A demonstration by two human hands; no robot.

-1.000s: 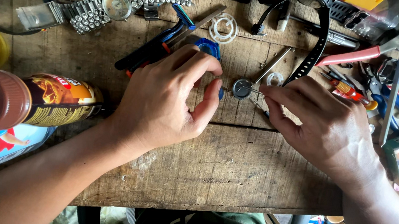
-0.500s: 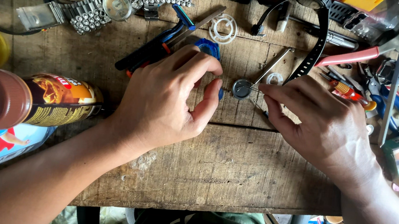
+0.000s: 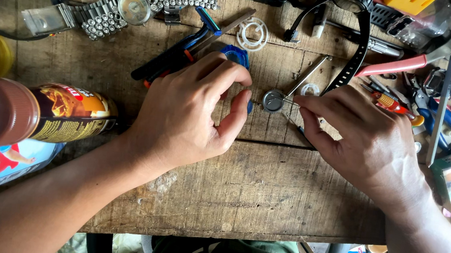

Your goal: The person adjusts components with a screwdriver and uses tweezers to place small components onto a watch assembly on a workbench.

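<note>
Hardly anything has shifted since a moment ago: both hands sit where they were, the right fingertips only a touch closer to the small round metal disc [image 3: 273, 100].

Nearest me, the wooden bench [image 3: 262, 197] shows bare, worn planks under both wrists. The left hand [image 3: 191, 111] rests palm down with its fingers curled loosely over a blue holder [image 3: 237, 56], whose edge peeks out past the fingertips; whether the fingers press it or just cover it I cannot tell. The right hand [image 3: 366, 141] is pinched shut on a thin pointed tool [image 3: 289, 101], the tip reaching left to the disc. That disc lies on the bench in the gap between the two hands, just beyond the left forefinger's tip and touching the point of the tool.

Past the right fingers lie a small white ring [image 3: 310, 89] and a black strap [image 3: 356, 51]. Beyond the left knuckles lie a white plastic ring [image 3: 252, 33] and a metal watch [image 3: 132, 4] with its link band. Off to the left hand's outer side a snack can [image 3: 37, 115] lies on its side.
</note>
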